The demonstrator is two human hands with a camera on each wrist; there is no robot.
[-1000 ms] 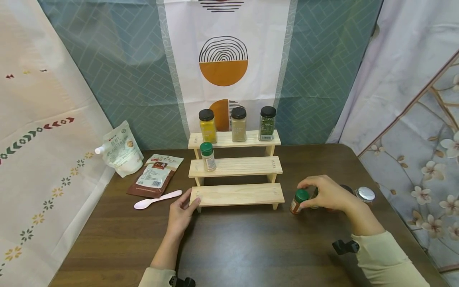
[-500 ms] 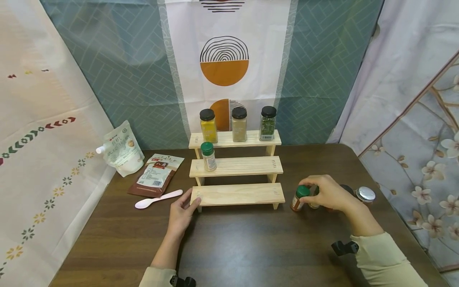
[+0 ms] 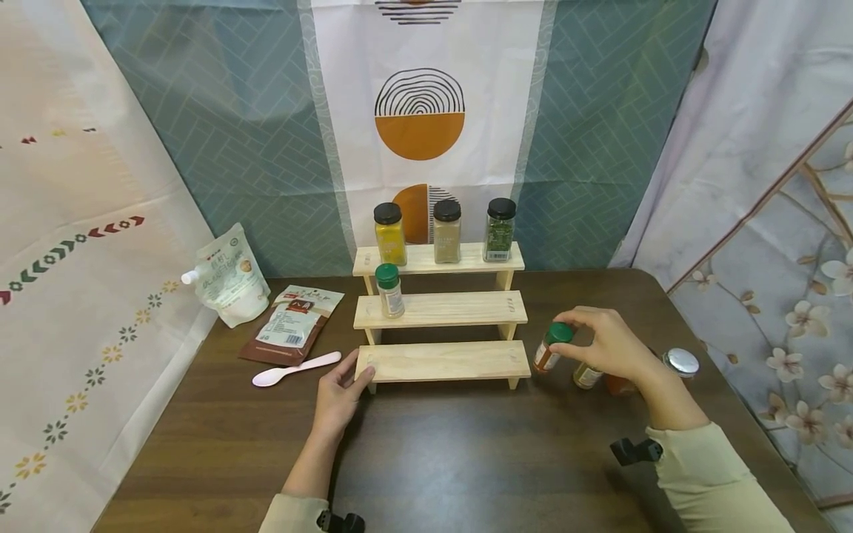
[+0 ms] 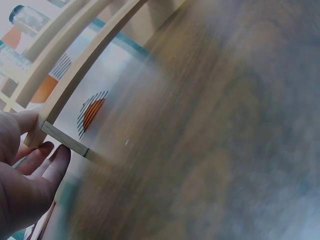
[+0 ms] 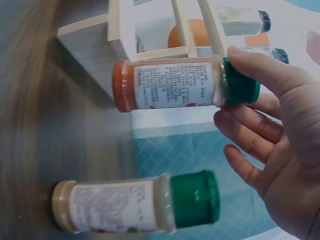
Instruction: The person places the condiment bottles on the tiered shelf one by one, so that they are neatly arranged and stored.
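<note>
My right hand [image 3: 611,346] pinches a spice jar [image 3: 545,358] by its green cap, between thumb and fingers. Reddish-orange contents and a white label show on this jar in the right wrist view; it is tilted and raised off the table. Another green-capped spice jar [image 5: 112,206], with tan contents, stands just beside and below that hand. At the other side, my left hand [image 3: 338,394] grips the left end of the lowest step of a three-tier wooden rack [image 3: 443,363], thumb on top and fingers underneath, as the left wrist view shows.
Black-capped jars of yellow [image 3: 391,246], beige [image 3: 447,243] and green [image 3: 497,240] seasoning line the top step. A green-capped jar [image 3: 392,301] occupies the middle step. Left lie a spouted pouch [image 3: 235,285], brown packet [image 3: 293,329] and spoon [image 3: 296,369]; a silver-lidded jar [image 3: 682,363] stands right.
My right hand has lifted the reddish spice jar up off the table and tilted it, uncovering the tan jar beside it. The left hand keeps its hold on the rack.
</note>
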